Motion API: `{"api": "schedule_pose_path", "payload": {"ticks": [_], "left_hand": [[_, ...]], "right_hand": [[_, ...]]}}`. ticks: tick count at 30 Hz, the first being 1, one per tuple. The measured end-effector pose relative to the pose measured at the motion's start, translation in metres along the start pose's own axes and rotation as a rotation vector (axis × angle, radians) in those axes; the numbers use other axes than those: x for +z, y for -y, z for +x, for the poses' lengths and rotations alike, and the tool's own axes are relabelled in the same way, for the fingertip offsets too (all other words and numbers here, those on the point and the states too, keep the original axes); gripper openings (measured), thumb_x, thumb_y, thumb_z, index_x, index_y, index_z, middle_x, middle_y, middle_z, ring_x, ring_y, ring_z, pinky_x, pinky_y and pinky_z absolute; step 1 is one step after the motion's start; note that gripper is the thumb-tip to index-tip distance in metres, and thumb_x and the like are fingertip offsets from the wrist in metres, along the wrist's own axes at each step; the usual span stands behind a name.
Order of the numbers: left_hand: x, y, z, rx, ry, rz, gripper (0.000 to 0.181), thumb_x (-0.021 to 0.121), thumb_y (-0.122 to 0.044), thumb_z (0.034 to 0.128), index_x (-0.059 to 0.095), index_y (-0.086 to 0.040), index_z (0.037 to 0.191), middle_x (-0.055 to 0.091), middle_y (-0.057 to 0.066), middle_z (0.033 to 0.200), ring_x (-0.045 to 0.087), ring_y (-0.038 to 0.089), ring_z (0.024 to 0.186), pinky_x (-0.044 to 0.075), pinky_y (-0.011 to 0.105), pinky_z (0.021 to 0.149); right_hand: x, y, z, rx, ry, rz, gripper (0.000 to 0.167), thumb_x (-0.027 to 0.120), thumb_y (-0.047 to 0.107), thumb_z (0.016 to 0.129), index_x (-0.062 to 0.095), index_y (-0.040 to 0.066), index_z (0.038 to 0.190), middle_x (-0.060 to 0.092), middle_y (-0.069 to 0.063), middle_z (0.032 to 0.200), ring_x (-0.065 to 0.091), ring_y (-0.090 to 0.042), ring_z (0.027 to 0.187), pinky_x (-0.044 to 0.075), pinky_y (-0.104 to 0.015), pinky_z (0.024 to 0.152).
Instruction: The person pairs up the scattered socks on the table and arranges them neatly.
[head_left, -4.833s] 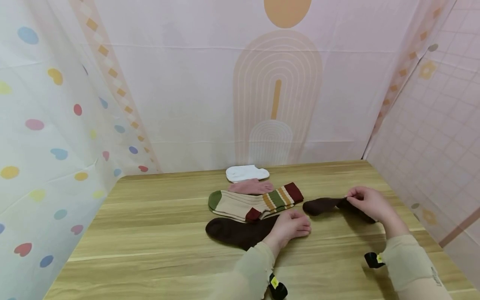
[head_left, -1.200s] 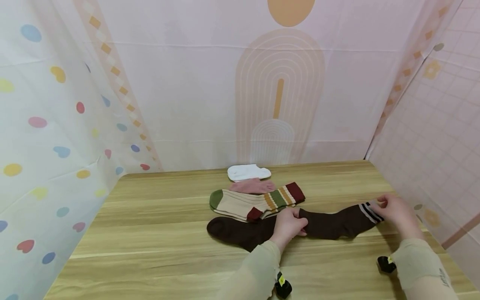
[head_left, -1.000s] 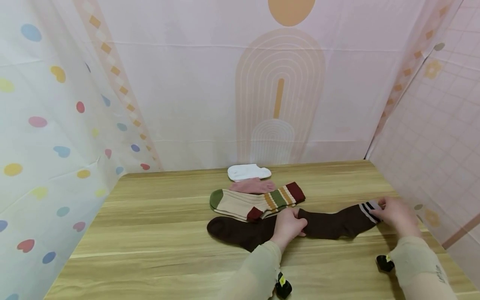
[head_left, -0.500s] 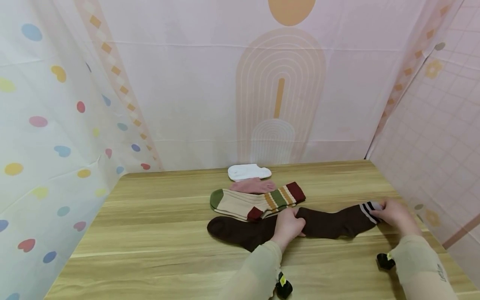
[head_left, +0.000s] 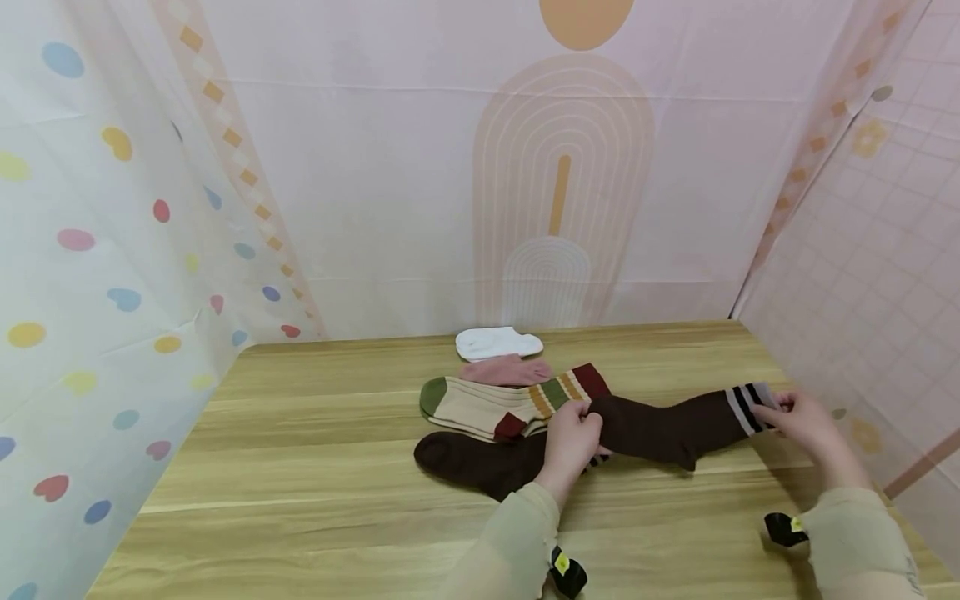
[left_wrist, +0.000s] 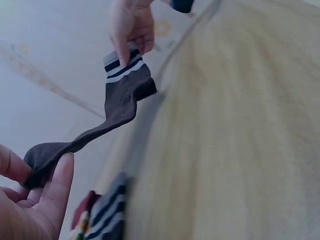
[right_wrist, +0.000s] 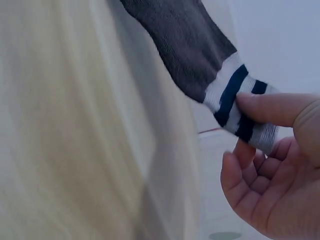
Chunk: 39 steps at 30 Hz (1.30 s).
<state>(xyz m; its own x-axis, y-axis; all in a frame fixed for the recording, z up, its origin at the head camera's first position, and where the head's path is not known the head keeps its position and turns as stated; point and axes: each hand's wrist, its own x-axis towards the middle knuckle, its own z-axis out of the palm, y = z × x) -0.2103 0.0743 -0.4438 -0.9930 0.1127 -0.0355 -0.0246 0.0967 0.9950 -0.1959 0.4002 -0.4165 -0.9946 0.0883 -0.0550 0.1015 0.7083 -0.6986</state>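
Note:
A dark brown sock (head_left: 660,427) with a grey-and-black striped cuff is stretched between both hands, lifted off the table. My left hand (head_left: 572,437) pinches its toe end between thumb and fingers, as the left wrist view also shows. At the other end my right hand (head_left: 806,423) pinches the striped cuff (right_wrist: 235,102) between thumb and forefinger. A matching brown sock (head_left: 472,462) lies flat on the table, its cuff partly hidden under my left hand. Just behind it lies a pair of cream socks (head_left: 480,406) with green toes, red heels and striped cuffs.
Pink socks (head_left: 504,370) and white low-cut socks (head_left: 495,342) lie in a row behind the cream pair. The wooden table (head_left: 300,467) ends at a patterned cloth backdrop (head_left: 375,208), with more cloth at both sides.
Earlier the brown sock was partly folded on the right, then laid straight on the table. Now both hands have raised it, and the cuff of the sock beneath shows by my left hand.

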Motion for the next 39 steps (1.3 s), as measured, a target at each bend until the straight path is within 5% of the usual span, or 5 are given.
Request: {"api": "schedule_pose_path", "payload": {"ticks": [8, 14, 21, 30, 39], "left_hand": [[-0.019, -0.011, 0.000, 0.038, -0.049, -0.264, 0.017, 0.043, -0.005, 0.0966, 0.056, 0.002, 0.088, 0.057, 0.013, 0.078, 0.064, 0.026, 0.059, 0.059, 0.044, 0.060], [-0.043, -0.018, 0.002, 0.077, -0.105, -0.231, 0.016, 0.053, -0.008, 0.0966, 0.060, 0.007, 0.099, 0.067, 0.015, 0.078, 0.067, 0.023, 0.060, 0.060, 0.041, 0.060], [-0.088, -0.024, 0.001, 0.207, -0.214, 0.245, 0.008, 0.063, -0.009, 0.0864, 0.067, -0.003, 0.087, 0.065, 0.002, 0.077, 0.061, 0.014, 0.070, 0.054, 0.030, 0.065], [-0.126, -0.019, -0.006, 0.327, -0.362, 0.684, 0.003, 0.066, -0.008, 0.0786, 0.064, -0.009, 0.080, 0.059, -0.001, 0.067, 0.057, 0.019, 0.063, 0.048, 0.036, 0.057], [-0.154, -0.020, -0.009, 0.302, -0.426, 0.798, 0.001, 0.062, -0.006, 0.0762, 0.062, -0.007, 0.077, 0.063, 0.007, 0.071, 0.059, 0.028, 0.063, 0.050, 0.042, 0.057]], "right_hand": [[0.002, 0.027, -0.005, -0.057, -0.090, 0.023, 0.036, 0.059, 0.028, 0.101, 0.041, 0.002, 0.084, 0.045, -0.003, 0.073, 0.056, -0.011, 0.070, 0.050, -0.025, 0.062], [0.009, 0.047, -0.003, -0.138, -0.147, 0.050, 0.033, 0.059, 0.027, 0.101, 0.049, -0.004, 0.098, 0.054, -0.005, 0.083, 0.054, -0.005, 0.070, 0.049, -0.020, 0.061], [0.020, 0.063, -0.001, -0.216, -0.146, 0.090, 0.026, 0.061, 0.020, 0.100, 0.050, -0.003, 0.095, 0.052, -0.003, 0.081, 0.052, -0.004, 0.069, 0.049, -0.020, 0.061], [0.043, 0.085, -0.003, -0.283, -0.112, 0.123, 0.026, 0.063, 0.021, 0.099, 0.050, 0.000, 0.093, 0.051, -0.004, 0.076, 0.046, -0.010, 0.063, 0.040, -0.026, 0.054], [0.063, 0.101, -0.002, -0.314, -0.049, 0.154, 0.026, 0.065, 0.021, 0.098, 0.049, 0.003, 0.091, 0.048, -0.003, 0.071, 0.044, -0.011, 0.059, 0.037, -0.027, 0.051]]}}
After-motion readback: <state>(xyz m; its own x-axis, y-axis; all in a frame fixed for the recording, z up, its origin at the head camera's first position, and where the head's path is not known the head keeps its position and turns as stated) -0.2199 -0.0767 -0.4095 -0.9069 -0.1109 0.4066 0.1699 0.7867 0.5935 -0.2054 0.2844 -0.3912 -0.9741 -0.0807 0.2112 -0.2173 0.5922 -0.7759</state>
